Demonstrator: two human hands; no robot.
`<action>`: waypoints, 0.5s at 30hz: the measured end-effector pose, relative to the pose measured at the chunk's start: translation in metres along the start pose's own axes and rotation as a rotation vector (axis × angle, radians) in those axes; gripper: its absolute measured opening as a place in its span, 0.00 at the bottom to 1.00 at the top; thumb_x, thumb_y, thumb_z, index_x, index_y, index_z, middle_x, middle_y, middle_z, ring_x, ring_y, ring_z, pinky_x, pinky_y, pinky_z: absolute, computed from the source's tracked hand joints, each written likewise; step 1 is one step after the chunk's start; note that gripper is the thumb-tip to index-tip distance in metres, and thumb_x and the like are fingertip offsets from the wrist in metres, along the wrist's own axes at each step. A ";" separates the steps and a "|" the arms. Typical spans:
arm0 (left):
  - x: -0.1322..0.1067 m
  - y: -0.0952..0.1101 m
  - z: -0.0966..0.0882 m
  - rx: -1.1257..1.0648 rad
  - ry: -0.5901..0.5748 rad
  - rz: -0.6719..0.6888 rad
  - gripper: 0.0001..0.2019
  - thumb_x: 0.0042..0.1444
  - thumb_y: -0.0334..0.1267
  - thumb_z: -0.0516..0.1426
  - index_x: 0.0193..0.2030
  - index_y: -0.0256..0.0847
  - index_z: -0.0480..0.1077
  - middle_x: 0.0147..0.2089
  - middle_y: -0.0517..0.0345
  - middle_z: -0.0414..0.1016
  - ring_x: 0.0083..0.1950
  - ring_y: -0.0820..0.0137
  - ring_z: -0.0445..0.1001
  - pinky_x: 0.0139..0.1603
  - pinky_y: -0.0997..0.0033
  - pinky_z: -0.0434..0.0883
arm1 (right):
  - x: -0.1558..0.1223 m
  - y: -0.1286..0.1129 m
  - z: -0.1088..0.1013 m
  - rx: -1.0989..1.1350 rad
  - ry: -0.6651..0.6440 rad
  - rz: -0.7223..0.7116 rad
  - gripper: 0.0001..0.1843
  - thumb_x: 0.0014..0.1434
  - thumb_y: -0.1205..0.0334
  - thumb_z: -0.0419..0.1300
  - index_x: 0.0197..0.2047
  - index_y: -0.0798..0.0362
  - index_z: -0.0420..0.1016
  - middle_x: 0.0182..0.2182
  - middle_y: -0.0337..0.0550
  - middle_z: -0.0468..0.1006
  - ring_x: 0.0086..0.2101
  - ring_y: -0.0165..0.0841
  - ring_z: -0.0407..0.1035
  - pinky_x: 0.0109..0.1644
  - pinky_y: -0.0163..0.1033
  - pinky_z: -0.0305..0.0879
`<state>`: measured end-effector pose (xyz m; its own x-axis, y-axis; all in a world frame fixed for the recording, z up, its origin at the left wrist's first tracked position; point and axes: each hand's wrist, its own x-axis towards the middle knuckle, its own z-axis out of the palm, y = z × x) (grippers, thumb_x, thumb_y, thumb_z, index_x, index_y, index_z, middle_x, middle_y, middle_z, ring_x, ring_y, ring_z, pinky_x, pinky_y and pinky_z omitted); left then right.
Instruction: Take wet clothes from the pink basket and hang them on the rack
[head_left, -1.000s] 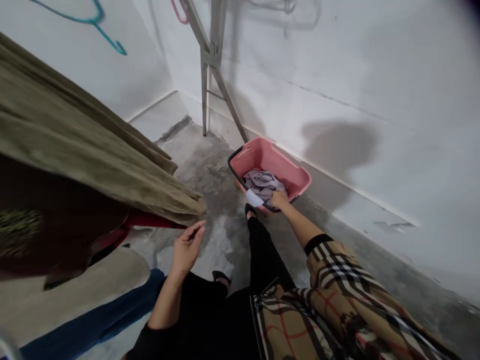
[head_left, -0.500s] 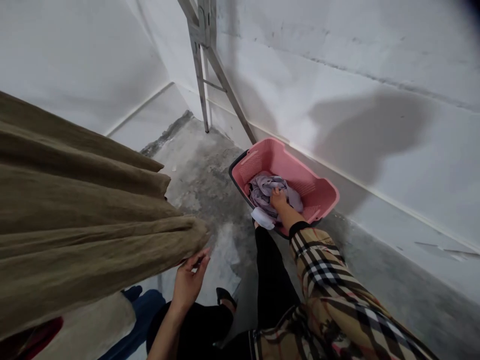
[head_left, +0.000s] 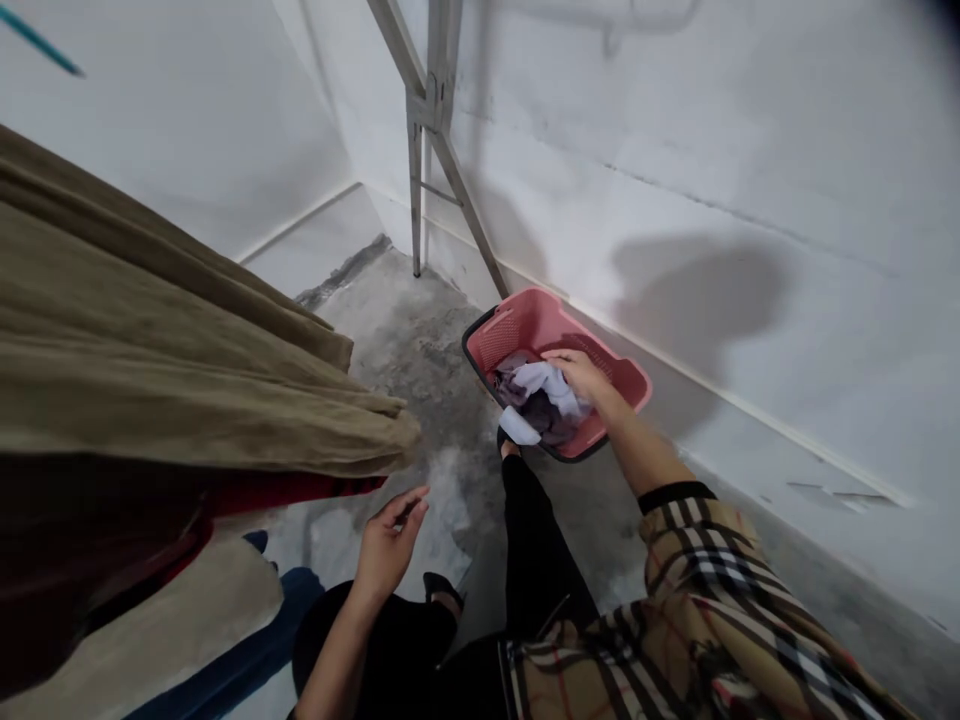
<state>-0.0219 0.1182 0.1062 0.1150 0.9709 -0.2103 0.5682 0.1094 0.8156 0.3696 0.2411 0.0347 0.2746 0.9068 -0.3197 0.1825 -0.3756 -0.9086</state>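
Risen a little beside the draped olive cloth (head_left: 187, 370), the left hand (head_left: 390, 545) hangs empty with fingers loosely apart, while the right hand (head_left: 581, 378), fingers together, shifted up over the crumpled lilac clothes (head_left: 536, 385), works inside the pink laundry basket (head_left: 510, 335), kept within reach on the concrete floor (head_left: 442, 400).

Bright, flat light; soft shadow (head_left: 697, 300) on wall (head_left: 750, 130); fisheye-bent edges; top-right corner dark.
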 end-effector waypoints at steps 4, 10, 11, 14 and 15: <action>-0.020 0.010 -0.006 -0.031 0.004 0.062 0.17 0.54 0.50 0.59 0.43 0.42 0.78 0.44 0.50 0.82 0.44 0.61 0.81 0.44 0.63 0.78 | -0.041 -0.060 -0.022 0.263 0.044 -0.105 0.18 0.52 0.57 0.62 0.45 0.55 0.76 0.30 0.39 0.78 0.28 0.26 0.69 0.34 0.33 0.67; -0.053 0.035 -0.015 -0.042 -0.014 0.179 0.17 0.56 0.49 0.57 0.45 0.42 0.78 0.43 0.52 0.82 0.42 0.63 0.80 0.42 0.65 0.77 | -0.121 -0.167 -0.032 0.771 -0.025 -0.370 0.18 0.40 0.61 0.72 0.37 0.52 0.78 0.23 0.33 0.75 0.25 0.24 0.68 0.32 0.32 0.68; -0.059 0.042 -0.017 -0.039 -0.017 0.207 0.17 0.56 0.49 0.57 0.46 0.42 0.78 0.43 0.52 0.82 0.42 0.64 0.80 0.41 0.66 0.77 | -0.135 -0.184 -0.031 0.776 -0.038 -0.424 0.19 0.40 0.60 0.73 0.37 0.52 0.78 0.23 0.33 0.75 0.25 0.24 0.68 0.32 0.32 0.68; -0.073 0.070 -0.027 -0.042 -0.032 0.292 0.17 0.58 0.48 0.57 0.48 0.43 0.77 0.44 0.53 0.81 0.41 0.65 0.79 0.40 0.68 0.76 | -0.173 -0.228 -0.023 0.720 -0.063 -0.619 0.19 0.44 0.56 0.73 0.39 0.49 0.77 0.25 0.32 0.75 0.26 0.24 0.70 0.33 0.32 0.70; -0.078 0.080 -0.031 -0.059 -0.038 0.321 0.17 0.58 0.47 0.56 0.49 0.42 0.76 0.43 0.53 0.81 0.40 0.66 0.78 0.40 0.68 0.75 | -0.185 -0.241 -0.019 0.675 -0.058 -0.697 0.18 0.46 0.54 0.72 0.40 0.49 0.77 0.25 0.33 0.75 0.28 0.25 0.71 0.34 0.32 0.71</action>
<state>-0.0104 0.0574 0.2043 0.3112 0.9493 0.0439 0.4498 -0.1878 0.8732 0.2929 0.1600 0.3177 0.2595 0.8993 0.3520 -0.2988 0.4214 -0.8562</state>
